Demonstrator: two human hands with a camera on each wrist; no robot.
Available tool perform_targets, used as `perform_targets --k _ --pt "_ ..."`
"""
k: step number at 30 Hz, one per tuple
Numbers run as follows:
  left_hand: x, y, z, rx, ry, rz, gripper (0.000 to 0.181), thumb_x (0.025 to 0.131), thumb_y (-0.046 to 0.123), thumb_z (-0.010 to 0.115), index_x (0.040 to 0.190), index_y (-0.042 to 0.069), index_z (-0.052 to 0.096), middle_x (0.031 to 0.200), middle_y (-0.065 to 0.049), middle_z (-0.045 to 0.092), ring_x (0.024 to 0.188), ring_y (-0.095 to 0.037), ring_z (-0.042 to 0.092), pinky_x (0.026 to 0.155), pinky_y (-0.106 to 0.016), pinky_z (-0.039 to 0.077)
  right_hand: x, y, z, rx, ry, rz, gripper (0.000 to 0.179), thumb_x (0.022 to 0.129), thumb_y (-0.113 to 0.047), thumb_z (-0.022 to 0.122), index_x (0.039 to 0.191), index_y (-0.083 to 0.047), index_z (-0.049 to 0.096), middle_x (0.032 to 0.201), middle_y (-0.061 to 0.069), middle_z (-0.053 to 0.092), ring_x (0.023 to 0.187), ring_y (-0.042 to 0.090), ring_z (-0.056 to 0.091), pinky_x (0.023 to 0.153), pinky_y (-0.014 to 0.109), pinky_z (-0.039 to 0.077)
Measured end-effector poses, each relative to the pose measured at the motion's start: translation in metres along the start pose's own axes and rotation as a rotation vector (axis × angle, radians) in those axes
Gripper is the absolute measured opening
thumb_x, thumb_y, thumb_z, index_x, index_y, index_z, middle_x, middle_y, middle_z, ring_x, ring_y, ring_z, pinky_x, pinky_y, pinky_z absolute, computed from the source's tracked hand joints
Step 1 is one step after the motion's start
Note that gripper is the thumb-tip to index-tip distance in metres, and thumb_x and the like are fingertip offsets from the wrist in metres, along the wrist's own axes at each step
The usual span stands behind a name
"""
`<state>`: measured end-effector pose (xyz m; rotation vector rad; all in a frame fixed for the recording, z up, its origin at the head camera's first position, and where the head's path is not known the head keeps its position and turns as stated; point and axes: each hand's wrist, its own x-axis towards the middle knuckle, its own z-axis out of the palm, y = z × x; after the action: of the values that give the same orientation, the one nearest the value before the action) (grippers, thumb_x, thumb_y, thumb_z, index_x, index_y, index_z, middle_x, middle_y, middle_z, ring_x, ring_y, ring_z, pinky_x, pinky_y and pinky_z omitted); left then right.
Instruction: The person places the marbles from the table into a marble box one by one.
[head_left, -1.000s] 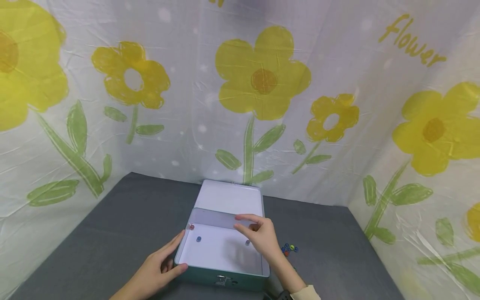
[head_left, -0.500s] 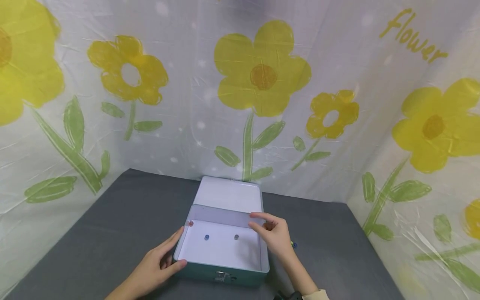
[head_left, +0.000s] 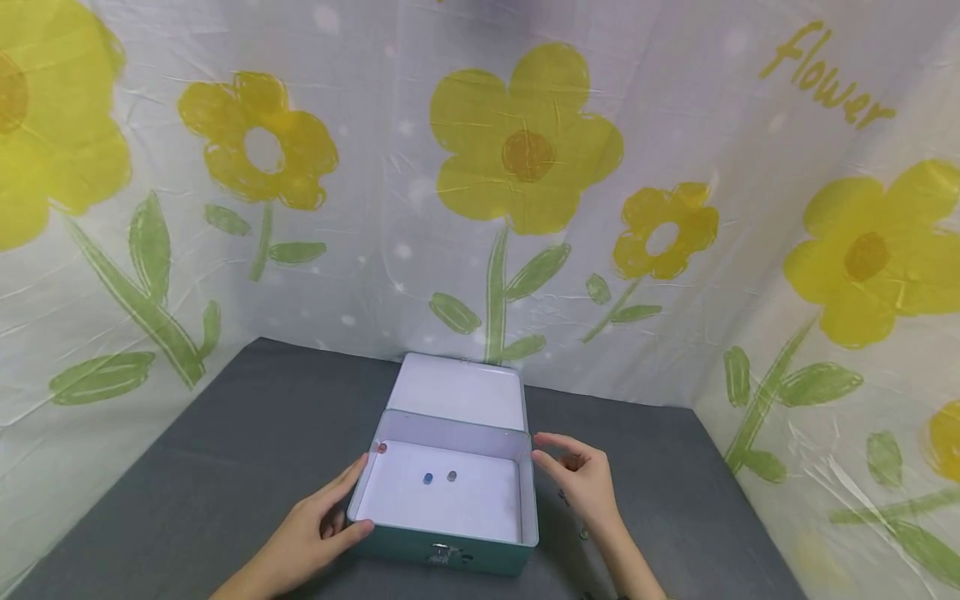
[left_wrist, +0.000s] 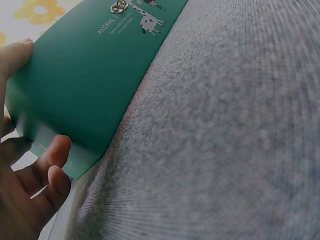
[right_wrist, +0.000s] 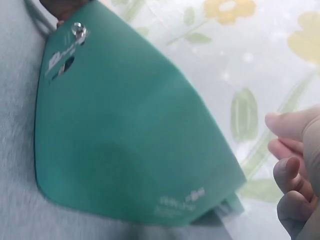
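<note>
A green tin box [head_left: 450,560] with a white inside stands with its lid [head_left: 457,387] lying back behind it. At its front left corner my left hand [head_left: 303,529] grips the box, thumb on the front rim and fingers along the left side. Inside are a blue bead [head_left: 427,478], a greyish bead [head_left: 452,476] near it, and a red bead [head_left: 382,447] at the back left corner. My right hand [head_left: 581,483] hovers at the right rim, thumb and forefinger apart with nothing between them. In the right wrist view its fingers [right_wrist: 287,170] are loosely bent, beside the box.
Several small beads [head_left: 563,497] lie on the dark grey cloth [head_left: 675,500] right of the box, partly hidden by my right hand. A curtain [head_left: 360,275] with yellow flowers hangs behind and at both sides.
My right hand has drawn back to the right from over the box to its rim. The blue bead has rolled right and the greyish one left. My left hand has stayed put.
</note>
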<state>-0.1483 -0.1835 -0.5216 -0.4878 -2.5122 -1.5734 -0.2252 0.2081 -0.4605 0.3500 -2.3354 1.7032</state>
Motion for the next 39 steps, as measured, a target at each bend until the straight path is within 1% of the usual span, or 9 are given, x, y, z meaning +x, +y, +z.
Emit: perform_targets --k 3,7,10,14,21,27,32,36,39 --pt "0.000 0.001 0.000 -0.006 -0.007 -0.012 0.081 0.095 0.030 0.082 0.164 0.016 0.042 0.140 -0.010 0.058 0.060 0.000 0.043 0.055 -0.023 0.045 -0.003 0.005 -0.008 -0.002 0.002 0.026 0.026 0.093 -0.010 0.083 0.117 -0.001 0.079 0.053 -0.002 0.049 0.043 0.002 0.029 0.040 0.018 0.031" --pt "0.000 0.002 0.000 -0.004 -0.004 -0.012 0.081 0.096 0.029 0.082 0.164 0.013 0.042 0.139 -0.012 0.057 0.060 0.000 0.043 0.055 -0.023 0.044 -0.007 0.011 -0.019 -0.023 0.028 0.048 0.026 0.092 -0.012 0.084 0.116 -0.003 0.080 0.061 0.001 0.062 0.043 0.003 0.032 0.044 0.024 0.046" --pt "0.000 0.002 0.000 -0.001 0.002 -0.004 0.080 0.095 0.029 0.082 0.164 0.013 0.043 0.138 -0.012 0.058 0.060 0.001 0.043 0.055 -0.023 0.044 -0.010 0.014 -0.026 -0.056 0.054 0.052 0.027 0.092 -0.011 0.084 0.116 -0.002 0.080 0.062 0.000 0.061 0.044 0.002 0.032 0.044 0.022 0.044" --pt "0.000 0.003 0.000 -0.010 -0.001 -0.009 0.080 0.096 0.028 0.082 0.164 0.013 0.042 0.139 -0.012 0.057 0.060 0.000 0.042 0.055 -0.023 0.045 -0.014 0.018 -0.034 -0.091 0.078 0.055 0.028 0.092 -0.011 0.084 0.117 0.001 0.079 0.053 -0.004 0.045 0.044 0.001 0.029 0.041 0.019 0.028" --pt "0.000 0.002 0.000 -0.003 0.002 -0.009 0.080 0.095 0.028 0.082 0.164 0.013 0.043 0.137 -0.012 0.058 0.060 0.000 0.043 0.055 -0.023 0.044 -0.019 0.025 -0.043 -0.085 0.102 0.108 0.028 0.091 -0.011 0.084 0.117 -0.002 0.079 0.052 -0.006 0.040 0.043 0.001 0.027 0.042 0.018 0.027" --pt "0.000 0.003 0.000 -0.001 0.000 -0.013 0.081 0.095 0.030 0.082 0.163 0.012 0.043 0.131 -0.010 0.061 0.060 0.000 0.043 0.055 -0.023 0.045 -0.027 0.031 -0.047 -0.131 0.123 0.145 0.031 0.089 -0.014 0.087 0.116 -0.001 0.080 0.085 0.010 0.077 0.044 0.002 0.029 0.042 0.020 0.027" --pt "0.000 0.003 0.000 -0.010 -0.006 -0.018 0.080 0.095 0.028 0.082 0.164 0.012 0.043 0.137 -0.013 0.058 0.060 0.000 0.043 0.054 -0.023 0.044 -0.034 0.043 -0.051 -0.164 0.114 0.197 0.030 0.089 -0.012 0.087 0.116 -0.001 0.080 0.078 0.013 0.075 0.042 0.001 0.032 0.041 0.018 0.026" --pt "0.000 0.002 0.000 -0.007 -0.009 -0.021 0.081 0.096 0.028 0.081 0.164 0.013 0.042 0.134 -0.012 0.059 0.060 0.000 0.043 0.054 -0.023 0.044 -0.039 0.049 -0.053 -0.183 0.098 0.215 0.030 0.089 -0.013 0.087 0.116 -0.002 0.080 0.102 0.013 0.080 0.043 0.004 0.038 0.041 0.018 0.028" --pt "0.001 0.002 0.000 -0.004 -0.013 -0.029 0.081 0.096 0.030 0.081 0.165 0.014 0.041 0.123 -0.007 0.062 0.060 0.000 0.043 0.054 -0.023 0.044 -0.041 0.053 -0.053 -0.197 0.096 0.235 0.030 0.088 -0.015 0.088 0.115 -0.004 0.081 0.097 0.014 0.080 0.042 0.004 0.038 0.041 0.019 0.029"
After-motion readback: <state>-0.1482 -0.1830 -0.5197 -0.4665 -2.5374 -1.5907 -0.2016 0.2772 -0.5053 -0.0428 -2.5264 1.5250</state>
